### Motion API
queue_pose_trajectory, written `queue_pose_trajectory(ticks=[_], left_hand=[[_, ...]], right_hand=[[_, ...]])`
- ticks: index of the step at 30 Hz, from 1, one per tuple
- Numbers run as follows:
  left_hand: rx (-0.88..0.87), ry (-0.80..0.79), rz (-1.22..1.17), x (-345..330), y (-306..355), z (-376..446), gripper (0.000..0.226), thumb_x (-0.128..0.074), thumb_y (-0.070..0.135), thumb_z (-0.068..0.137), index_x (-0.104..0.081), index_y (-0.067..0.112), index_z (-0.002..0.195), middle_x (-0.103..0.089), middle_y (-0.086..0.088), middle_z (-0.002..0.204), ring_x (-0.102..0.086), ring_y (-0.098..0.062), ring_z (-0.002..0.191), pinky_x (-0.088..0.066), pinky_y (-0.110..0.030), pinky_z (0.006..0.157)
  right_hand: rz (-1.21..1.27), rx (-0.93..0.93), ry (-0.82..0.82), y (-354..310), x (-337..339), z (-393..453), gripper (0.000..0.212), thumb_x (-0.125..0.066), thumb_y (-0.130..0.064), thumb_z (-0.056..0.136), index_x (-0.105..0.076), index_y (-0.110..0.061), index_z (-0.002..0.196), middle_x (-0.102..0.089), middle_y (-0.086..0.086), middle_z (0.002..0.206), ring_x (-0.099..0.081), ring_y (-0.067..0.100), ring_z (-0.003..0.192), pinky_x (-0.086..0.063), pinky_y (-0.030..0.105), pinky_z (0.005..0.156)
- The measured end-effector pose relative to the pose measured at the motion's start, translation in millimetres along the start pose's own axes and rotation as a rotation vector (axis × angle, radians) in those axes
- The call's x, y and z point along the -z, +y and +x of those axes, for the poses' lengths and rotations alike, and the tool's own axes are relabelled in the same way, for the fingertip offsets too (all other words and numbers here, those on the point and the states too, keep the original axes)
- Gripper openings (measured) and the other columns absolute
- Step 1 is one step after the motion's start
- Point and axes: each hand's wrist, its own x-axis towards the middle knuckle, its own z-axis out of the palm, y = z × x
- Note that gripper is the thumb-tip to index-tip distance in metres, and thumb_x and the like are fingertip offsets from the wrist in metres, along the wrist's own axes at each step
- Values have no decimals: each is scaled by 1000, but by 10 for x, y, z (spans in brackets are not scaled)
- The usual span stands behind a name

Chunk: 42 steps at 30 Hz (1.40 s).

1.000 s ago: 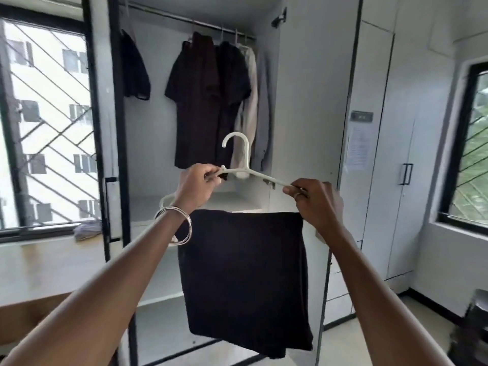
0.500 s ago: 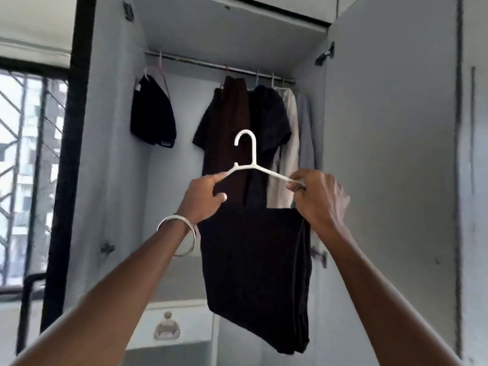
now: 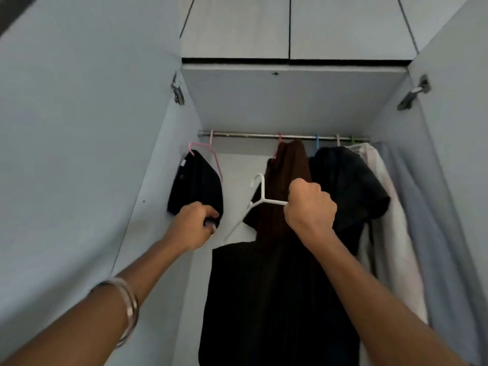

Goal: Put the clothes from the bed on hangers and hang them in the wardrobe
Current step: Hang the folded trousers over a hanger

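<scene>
I'm looking up into the open wardrobe point(image 3: 158, 154), both arms raised in front of me. My right hand point(image 3: 310, 207) is closed in a fist around the right arm of a white hanger point(image 3: 260, 196), and the hanger sits tilted, its hook up and well below the metal rail point(image 3: 250, 135), not touching it. A black folded garment point(image 3: 264, 299) hangs from the hanger's lower bar and drops straight down in front of the wardrobe opening, between my two forearms.

My left hand point(image 3: 194, 224) is off to the left, fingers curled and pinching the bottom edge of a small dark garment point(image 3: 196, 184) that hangs from a pink hanger point(image 3: 211, 151) at the left end of the rail, close against the side wall. There is something pale at my fingertips there, perhaps a label, but the blur is too heavy for me to be sure. A silver bangle point(image 3: 129, 307) rides on my left wrist.

Further right on the rail I see a brown shirt point(image 3: 287, 167) directly behind the white hanger, then a dark shirt point(image 3: 348, 180) beside it, a pale garment point(image 3: 383, 207), and a grey-blue one point(image 3: 417, 220) against the right wall. Their hanger hooks show pink, blue, pale and green along the rail. Above the rail are the wardrobe's top panel and two closed upper cupboard doors point(image 3: 290, 27); door hinges show on both sides.
</scene>
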Motion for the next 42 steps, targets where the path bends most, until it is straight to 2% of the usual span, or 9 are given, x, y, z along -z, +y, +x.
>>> queue_pose_trajectory(ticks=[5, 8, 13, 15, 20, 27, 33, 37, 42], left_hand=[[105, 189, -22, -23, -253, 689, 30, -66, 13, 87, -66, 14, 117, -63, -4, 118, -60, -20, 108, -46, -31, 99], [139, 279, -19, -20, -394, 1063, 28, -67, 14, 86, -67, 13, 113, -67, -6, 115, -61, -21, 107, -45, -33, 100], [120, 394, 23, -76, -616, 1611, 26, -65, 16, 86, -67, 7, 110, -67, -9, 111, -60, -27, 105, -45, -33, 94], [84, 414, 45, -141, -716, 1801, 26, -64, 16, 86, -66, 4, 109, -66, -11, 109, -60, -28, 102, -46, -34, 90], [39, 540, 119, -283, -1020, 2439, 42, -61, 22, 85, -58, 16, 126, -54, -10, 124, -50, -28, 115, -44, -41, 95], [113, 679, 290, -216, -1214, 3019, 41, -59, 30, 87, -54, 22, 127, -43, -6, 131, -36, -27, 125, -34, -43, 96], [170, 661, 142, -145, -1317, 3146, 40, -58, 34, 90, -51, 15, 124, -50, -12, 123, -51, -33, 112, -44, -42, 91], [107, 651, -59, -192, -1416, 3200, 23, -60, 23, 89, -62, 13, 109, -65, -9, 97, -63, -28, 90, -52, -39, 82], [23, 699, -103, -321, -1421, 3226, 12, -59, 19, 90, -67, 13, 96, -68, -9, 84, -65, -25, 83, -54, -39, 79]], right_hand=[[22, 83, 86, -78, -584, 775, 18, -55, 4, 87, -45, -12, 86, -39, 3, 75, -53, 29, 81, -36, 35, 62], [14, 105, 127, -151, -841, 1175, 16, -53, 2, 88, -54, -11, 99, -57, 11, 100, -59, 35, 100, -36, 35, 66], [-3, 85, 242, -264, -1305, 1800, 30, -48, 2, 91, -56, -5, 119, -58, 18, 122, -57, 40, 112, -40, 38, 74], [-25, 81, 296, -302, -1468, 2003, 31, -47, 5, 91, -56, -4, 119, -58, 20, 121, -57, 41, 111, -43, 39, 75], [-13, 87, 385, -528, -1770, 2526, 20, -51, 9, 86, -58, -7, 95, -62, 17, 107, -60, 39, 103, -39, 36, 69], [-4, 114, 497, -955, -1968, 3230, 24, -48, 12, 86, -60, -2, 101, -63, 19, 106, -62, 41, 101, -39, 35, 67], [31, 106, 473, -1320, -2192, 3531, 23, -51, 11, 87, -61, -3, 102, -63, 17, 106, -63, 37, 100, -39, 34, 66], [262, 8, 426, -1498, -2373, 3549, 20, -50, 7, 90, -60, -2, 106, -62, 18, 113, -61, 37, 106, -44, 35, 71], [925, -258, 278, -1588, -2320, 3646, 34, -45, 2, 93, -53, -2, 125, -54, 17, 130, -55, 34, 117, -47, 38, 92]])
